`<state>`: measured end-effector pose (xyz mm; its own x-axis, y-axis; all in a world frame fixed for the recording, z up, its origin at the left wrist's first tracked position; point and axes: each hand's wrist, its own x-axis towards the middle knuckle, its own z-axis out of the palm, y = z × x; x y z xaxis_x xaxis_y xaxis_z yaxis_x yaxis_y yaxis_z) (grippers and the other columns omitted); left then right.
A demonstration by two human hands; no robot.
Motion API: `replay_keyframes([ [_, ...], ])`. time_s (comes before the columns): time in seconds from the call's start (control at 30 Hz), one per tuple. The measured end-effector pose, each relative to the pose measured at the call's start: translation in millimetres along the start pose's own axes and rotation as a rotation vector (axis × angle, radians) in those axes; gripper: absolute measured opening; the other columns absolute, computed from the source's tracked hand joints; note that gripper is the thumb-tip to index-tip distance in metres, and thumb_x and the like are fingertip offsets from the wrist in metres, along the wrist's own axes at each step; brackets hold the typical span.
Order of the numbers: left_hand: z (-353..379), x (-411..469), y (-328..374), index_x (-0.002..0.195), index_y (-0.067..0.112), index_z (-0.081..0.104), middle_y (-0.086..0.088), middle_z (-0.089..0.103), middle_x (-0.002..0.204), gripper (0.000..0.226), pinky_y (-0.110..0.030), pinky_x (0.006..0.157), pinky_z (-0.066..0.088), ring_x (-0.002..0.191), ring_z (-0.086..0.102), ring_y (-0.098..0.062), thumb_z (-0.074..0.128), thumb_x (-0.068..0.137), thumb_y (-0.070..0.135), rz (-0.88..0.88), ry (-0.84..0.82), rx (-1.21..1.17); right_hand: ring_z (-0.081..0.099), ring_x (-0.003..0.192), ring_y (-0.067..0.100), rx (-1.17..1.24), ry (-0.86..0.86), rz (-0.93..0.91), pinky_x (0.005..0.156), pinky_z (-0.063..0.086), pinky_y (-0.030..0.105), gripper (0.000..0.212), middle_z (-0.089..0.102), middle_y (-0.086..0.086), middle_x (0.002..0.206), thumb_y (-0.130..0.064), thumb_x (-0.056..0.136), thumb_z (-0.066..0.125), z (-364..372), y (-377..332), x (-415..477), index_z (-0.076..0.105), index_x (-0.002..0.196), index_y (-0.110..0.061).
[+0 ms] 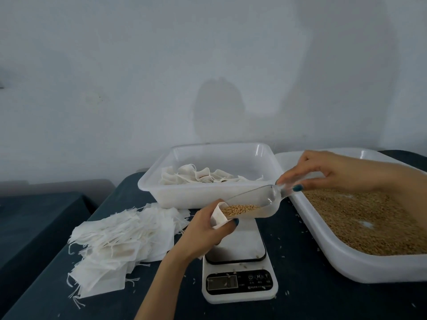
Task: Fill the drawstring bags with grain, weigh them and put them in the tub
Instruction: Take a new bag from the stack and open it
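One bag [218, 215] was pinched open in my left hand [203, 229] over the scale [239, 269] so my right hand [328, 172], pinching the scoop [254, 202] by its handle, could tip grain [240, 207] in.

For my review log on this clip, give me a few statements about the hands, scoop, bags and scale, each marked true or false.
1. The right hand holds the scoop by its handle. True.
2. The scoop is empty. False: it carries grain.
3. The left hand holds a bag at the scoop's mouth. True.
4. A filled bag lies on the scale. False: no bag lies on its platform, only a few stray grains.
5. The pile of empty bags lies right of the scale. False: it lies to its left.
6. The tub behind the scale holds bags. True.
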<state>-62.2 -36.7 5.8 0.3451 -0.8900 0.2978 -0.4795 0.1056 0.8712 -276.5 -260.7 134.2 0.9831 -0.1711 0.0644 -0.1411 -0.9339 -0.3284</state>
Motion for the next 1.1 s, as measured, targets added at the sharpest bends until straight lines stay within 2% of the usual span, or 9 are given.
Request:
replay_keyframes([
  [0.17, -1, -3, 6, 0.096, 0.041, 0.062, 0.011, 0.059, 0.069, 0.015, -0.018, 0.056, 0.045, 0.056, 0.05, -0.005, 0.064, 0.082, 0.045, -0.011, 0.011, -0.09, 0.055, 0.104, -0.016, 0.261, 0.026, -0.049, 0.093, 0.046, 0.015, 0.033, 0.058, -0.039, 0.105, -0.062, 0.09, 0.052, 24, 5, -13, 0.06, 0.121, -0.056],
  [0.3, -4, -3, 11, 0.088, 0.022, 0.058, 0.005, 0.051, 0.063, 0.019, -0.02, 0.052, 0.042, 0.055, 0.045, -0.009, 0.062, 0.085, 0.04, 0.007, 0.035, -0.153, 0.057, 0.112, -0.01, 0.377, 0.106, 0.095, 0.099, 0.043, 0.024, 0.033, 0.062, -0.031, 0.119, -0.056, 0.085, 0.053, 34, 18, -19, 0.06, 0.117, -0.06],
  [0.47, -4, -1, 13, 0.085, 0.024, 0.057, 0.005, 0.049, 0.069, 0.015, -0.023, 0.059, 0.042, 0.06, 0.045, -0.009, 0.049, 0.096, 0.031, -0.003, 0.1, -0.203, 0.065, 0.098, -0.004, 0.472, 0.367, 0.301, 0.078, 0.042, 0.02, 0.033, 0.068, -0.031, 0.108, -0.057, 0.078, 0.057, 32, 33, -29, 0.062, 0.11, -0.063],
  [0.53, -3, 0, 12, 0.087, 0.021, 0.056, 0.005, 0.051, 0.075, 0.021, -0.027, 0.071, 0.044, 0.069, 0.048, -0.011, 0.042, 0.098, 0.032, 0.015, 0.136, -0.187, 0.067, 0.093, 0.014, 0.465, 0.469, 0.428, 0.069, 0.043, 0.024, 0.027, 0.072, -0.021, 0.098, -0.048, 0.087, 0.059, 32, 45, -32, 0.066, 0.113, -0.051],
  [0.63, -2, 1, 7, 0.091, 0.033, 0.062, 0.017, 0.055, 0.094, 0.026, -0.014, 0.088, 0.04, 0.095, 0.052, -0.004, 0.038, 0.102, 0.036, 0.062, 0.241, 0.003, 0.059, 0.074, 0.017, 0.362, 0.542, 0.595, 0.061, 0.037, 0.028, 0.027, 0.07, -0.004, 0.094, -0.032, 0.096, 0.058, 36, 67, -34, 0.068, 0.121, -0.026],
  [0.77, -4, 1, 3, 0.093, 0.048, 0.067, 0.009, 0.047, 0.107, 0.029, -0.007, 0.088, 0.036, 0.106, 0.049, -0.002, 0.042, 0.101, 0.036, 0.059, 0.254, 0.105, 0.057, 0.086, 0.022, 0.072, 0.346, 0.795, 0.078, 0.043, 0.035, 0.026, 0.067, 0.008, 0.108, -0.032, 0.099, 0.054, 42, 87, -37, 0.066, 0.119, -0.019],
  [0.9, -4, 5, 2, 0.096, 0.047, 0.072, 0.008, 0.061, 0.101, 0.025, -0.01, 0.081, 0.043, 0.097, 0.058, -0.004, 0.053, 0.1, 0.031, 0.073, 0.227, 0.155, 0.062, 0.081, 0.015, -0.167, 0.03, 0.862, 0.075, 0.05, 0.03, 0.021, 0.068, -0.001, 0.087, -0.035, 0.097, 0.057, 49, 88, -38, 0.068, 0.088, -0.019],
  [1.0, -2, 8, 4, 0.094, 0.046, 0.074, 0.012, 0.068, 0.094, 0.025, -0.01, 0.068, 0.042, 0.08, 0.059, 0.001, 0.061, 0.096, 0.025, 0.09, 0.251, 0.1, 0.063, 0.076, 0.01, -0.281, -0.103, 0.857, 0.064, 0.046, 0.022, 0.019, 0.068, -0.005, 0.082, -0.04, 0.092, 0.061, 53, 79, -37, 0.067, 0.085, -0.023],
  [1.1, -1, 9, 5, 0.092, 0.043, 0.076, 0.013, 0.073, 0.094, 0.028, -0.008, 0.064, 0.042, 0.072, 0.057, 0.005, 0.062, 0.096, 0.019, 0.087, 0.28, -0.017, 0.065, 0.074, 0.011, -0.243, -0.171, 0.871, 0.068, 0.053, 0.025, 0.02, 0.067, -0.005, 0.08, -0.041, 0.094, 0.059, 56, 69, -34, 0.06, 0.08, -0.027],
])
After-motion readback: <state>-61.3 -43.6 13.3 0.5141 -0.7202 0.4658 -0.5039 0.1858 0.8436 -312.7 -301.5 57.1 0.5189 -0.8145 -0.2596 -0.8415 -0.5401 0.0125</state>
